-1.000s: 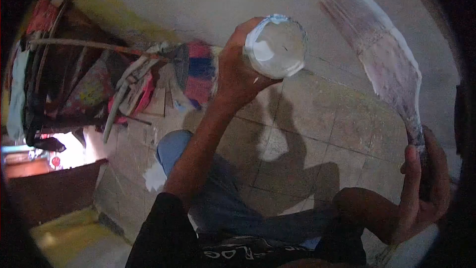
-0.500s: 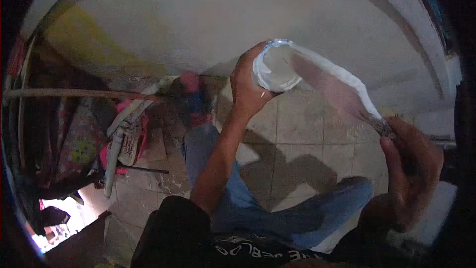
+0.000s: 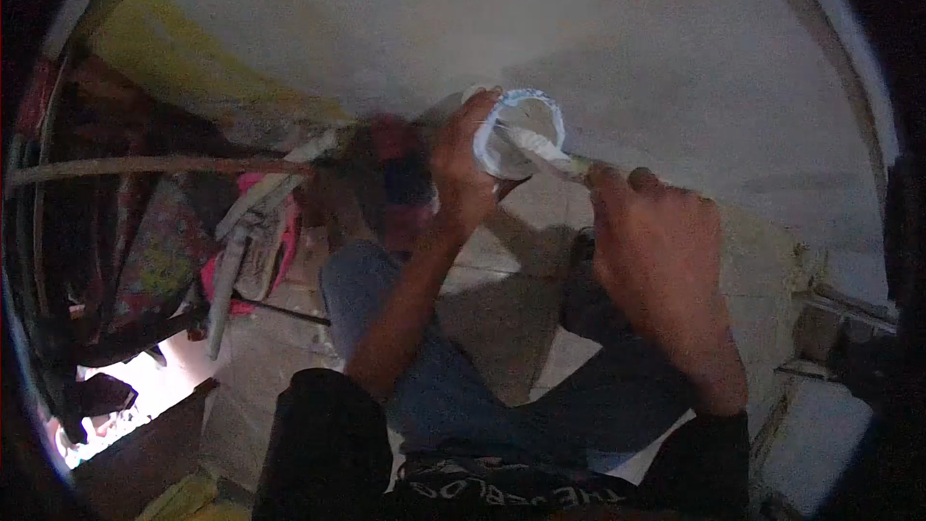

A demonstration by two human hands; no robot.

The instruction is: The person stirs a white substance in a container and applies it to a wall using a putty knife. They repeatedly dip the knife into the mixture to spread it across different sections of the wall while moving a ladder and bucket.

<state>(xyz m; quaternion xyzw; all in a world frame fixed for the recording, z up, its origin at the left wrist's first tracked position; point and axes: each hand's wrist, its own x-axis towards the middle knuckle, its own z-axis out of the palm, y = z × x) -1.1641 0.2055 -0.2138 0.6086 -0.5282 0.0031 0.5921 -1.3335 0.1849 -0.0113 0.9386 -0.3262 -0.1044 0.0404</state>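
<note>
A round white tub (image 3: 558, 119) with white paint smeared round its rim is held by my left hand (image 3: 465, 159), whose fingers wrap its left side. The mouth of the tub faces up toward me. My right hand (image 3: 656, 241) is closed on the handle of a paintbrush (image 3: 542, 150). White coats the brush, and its head reaches over the rim into the tub. Whether the tip touches the paint inside is hard to make out.
A pale wall (image 3: 637, 48) rises ahead, with a yellow patch (image 3: 183, 53) at left. To the left, a wooden pole (image 3: 164, 170), pale pipes (image 3: 227, 294) and a pink-edged shoe (image 3: 258, 265) lie together. Floor tiles (image 3: 502, 246) show between my knees.
My right hand has swung left and inward, bringing the brush from right of the tub into its mouth. My left hand and the tub have shifted slightly left.
</note>
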